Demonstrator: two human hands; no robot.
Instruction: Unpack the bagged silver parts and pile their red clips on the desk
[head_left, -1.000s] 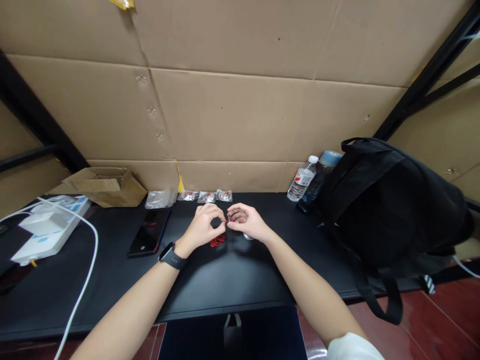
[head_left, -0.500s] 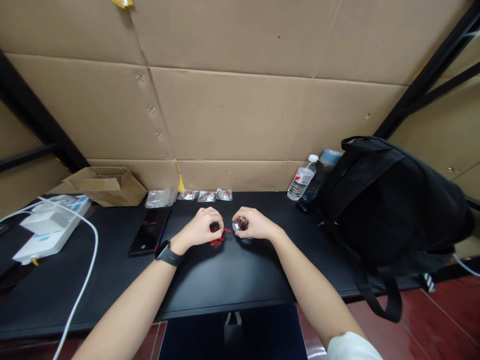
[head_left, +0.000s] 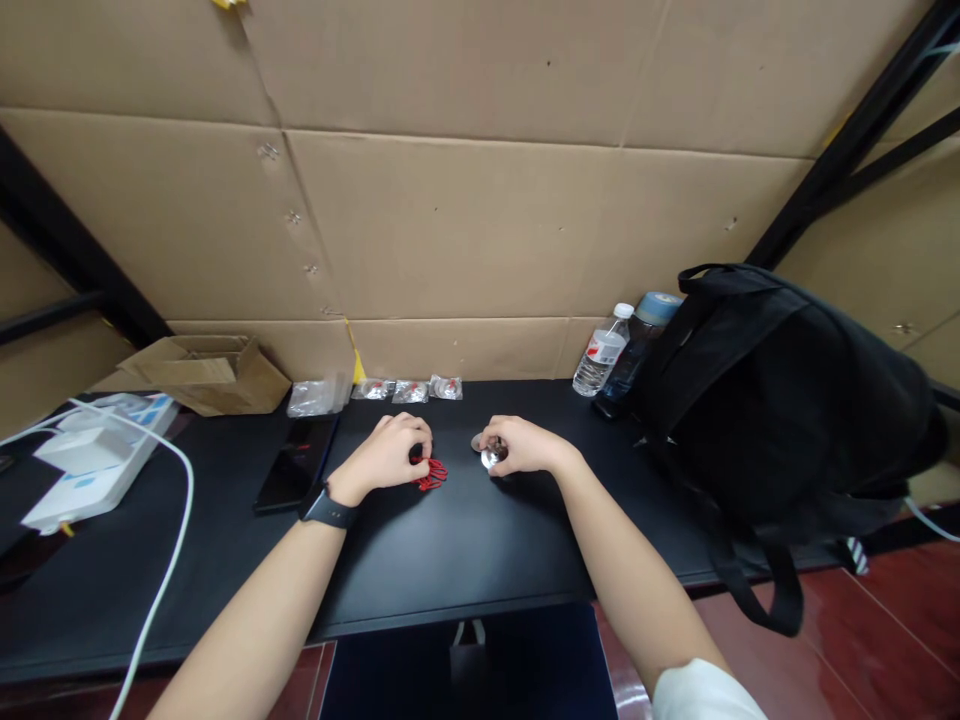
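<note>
My left hand (head_left: pixel 388 452), with a dark watch on its wrist, is closed over a small bundle of red cord (head_left: pixel 432 474) on the black tabletop. Its thumb and fingers pinch at the cord's near side. To the right, my right hand (head_left: pixel 521 445) grips a shiny round metal disc (head_left: pixel 491 458) between thumb and fingers, just at the table surface. Another flat round metal piece (head_left: pixel 475 442) shows beside its fingertips. How many discs are under the fingers is hidden. Behind the hands lie three small clear packets (head_left: pixel 410 391) with shiny round things and red bits inside.
Left of my hands are a dark phone (head_left: pixel 296 465), clear plastic bags (head_left: pixel 315 397), a brown paper bag (head_left: pixel 214 375) and a white power strip (head_left: pixel 105 465) with a white cable. On the right stand a water bottle (head_left: pixel 602 352), a blue-lidded bottle (head_left: pixel 651 320) and a black backpack (head_left: pixel 780 400).
My right hand has moved slightly right with the disc, and a flat round piece now shows at its fingertips. My left hand has shifted a little left; the cord loop no longer sticks out rightward.
</note>
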